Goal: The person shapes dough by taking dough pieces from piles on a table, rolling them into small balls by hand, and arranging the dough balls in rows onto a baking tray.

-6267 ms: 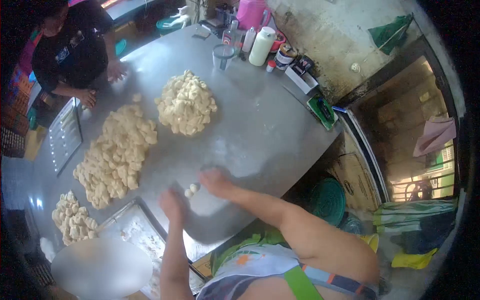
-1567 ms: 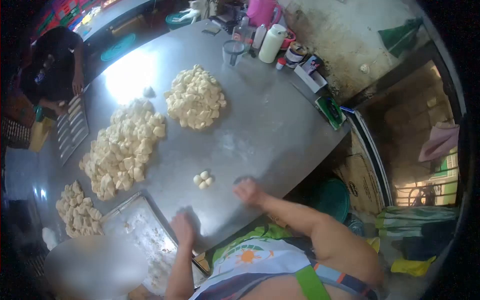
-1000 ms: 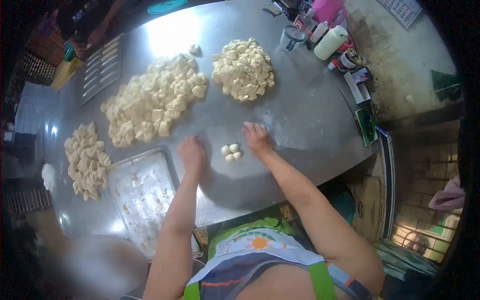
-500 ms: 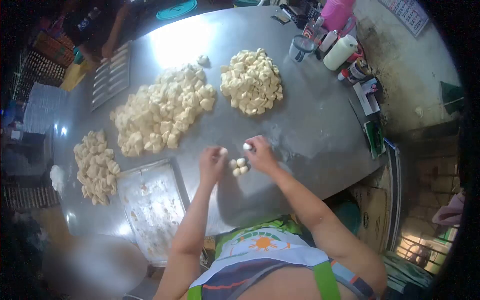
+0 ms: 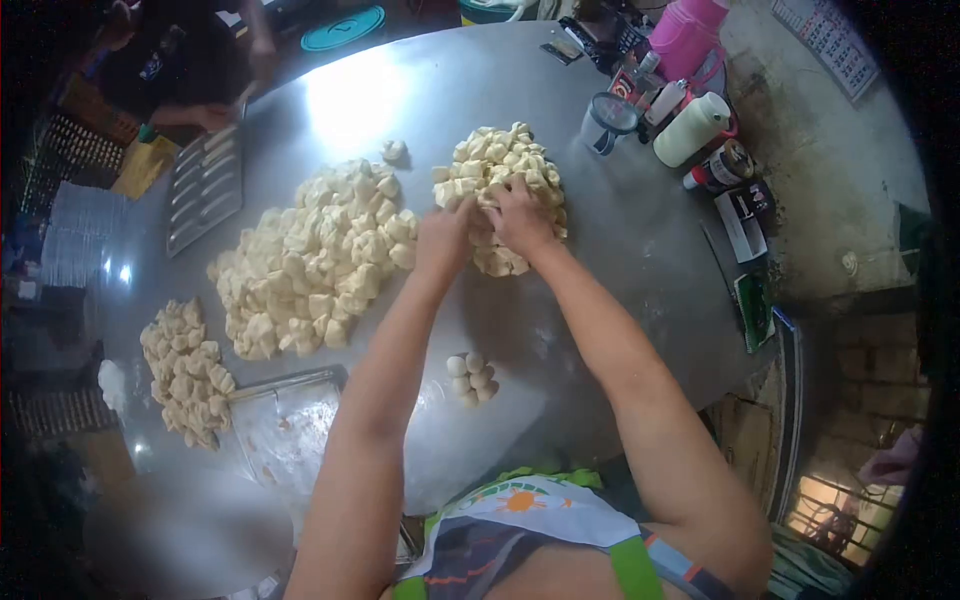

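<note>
Both hands are at the near side of the right-hand pile of cut dough pieces [image 5: 500,160]. My left hand [image 5: 447,235] has its fingers pressed together on a piece of dough at the pile's edge; its fingertips are partly hidden. Just to the right, my right hand [image 5: 522,220] curls its fingers over dough in the same pile. Between me and the pile, a small cluster of smooth round dough balls [image 5: 472,378] rests on the metal table [image 5: 600,300].
A larger dough pile [image 5: 310,260] and a smaller one [image 5: 185,370] lie left. A flat metal tray [image 5: 290,430] sits near the left edge. Another person [image 5: 170,70] works by a moulded tray [image 5: 205,190]. Bottles, a jug [image 5: 692,130] and a pink pitcher [image 5: 685,40] line the right edge.
Both hands have moved forward from the cluster to the dough pile. The balls they held now lie in the cluster, which has grown. The view has shifted slightly.
</note>
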Motion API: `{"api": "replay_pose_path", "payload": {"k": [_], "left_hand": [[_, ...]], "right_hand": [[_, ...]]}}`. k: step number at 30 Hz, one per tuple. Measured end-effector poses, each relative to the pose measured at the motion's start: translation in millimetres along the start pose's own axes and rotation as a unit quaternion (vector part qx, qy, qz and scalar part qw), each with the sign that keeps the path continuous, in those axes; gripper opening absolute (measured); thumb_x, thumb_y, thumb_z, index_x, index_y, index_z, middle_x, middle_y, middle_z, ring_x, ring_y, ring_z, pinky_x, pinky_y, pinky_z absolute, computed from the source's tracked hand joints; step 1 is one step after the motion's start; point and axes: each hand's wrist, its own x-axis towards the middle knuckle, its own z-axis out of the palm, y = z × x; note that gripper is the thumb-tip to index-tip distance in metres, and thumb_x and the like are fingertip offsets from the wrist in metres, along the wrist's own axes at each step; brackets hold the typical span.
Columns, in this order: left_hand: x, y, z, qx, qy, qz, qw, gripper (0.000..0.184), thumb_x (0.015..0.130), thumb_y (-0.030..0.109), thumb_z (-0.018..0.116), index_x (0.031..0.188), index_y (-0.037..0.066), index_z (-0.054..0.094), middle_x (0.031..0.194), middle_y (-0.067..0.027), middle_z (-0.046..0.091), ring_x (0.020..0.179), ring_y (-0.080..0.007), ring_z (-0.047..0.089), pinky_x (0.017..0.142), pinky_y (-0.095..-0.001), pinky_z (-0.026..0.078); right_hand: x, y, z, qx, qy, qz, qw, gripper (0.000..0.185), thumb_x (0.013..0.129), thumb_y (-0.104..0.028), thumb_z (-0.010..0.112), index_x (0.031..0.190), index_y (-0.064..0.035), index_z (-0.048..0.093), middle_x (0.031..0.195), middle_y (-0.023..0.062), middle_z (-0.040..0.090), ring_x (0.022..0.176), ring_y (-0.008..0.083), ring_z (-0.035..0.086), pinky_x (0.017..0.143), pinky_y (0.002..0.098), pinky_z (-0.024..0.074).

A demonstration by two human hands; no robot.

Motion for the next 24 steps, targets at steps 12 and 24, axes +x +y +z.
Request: {"api": "replay_pose_path", "payload": {"k": [12, 24], "left_hand": [[-365, 7, 6, 0.042, -0.059, -0.202, 0.977, 0.017, 0.096, 0.015, 0.053, 0.105, 0.001, 0.058, 0.098, -0.0217, 0.057, 0.093, -0.0405, 0.054, 0.082, -0.0477, 0.044], [-320, -28, 46, 0.046, -0.109, -0.115, 0.986, 0.032, 0.088, 0.019, 0.053, 0.119, 0.009, 0.057, 0.102, -0.0151, 0.064, 0.096, -0.0355, 0.058, 0.084, -0.0484, 0.043]], "right_hand": [[-356, -58, -115, -0.074, -0.069, 0.084, 0.991, 0.023, 0.09, -0.017, 0.063, 0.107, -0.0062, 0.053, 0.095, 0.0146, 0.057, 0.086, 0.0314, 0.057, 0.078, 0.0431, 0.0463], [-302, -56, -4, -0.101, -0.116, 0.039, 0.987, 0.012, 0.091, -0.019, 0.054, 0.097, -0.0083, 0.057, 0.086, 0.0131, 0.061, 0.085, 0.0353, 0.057, 0.074, 0.0457, 0.0432]]}}
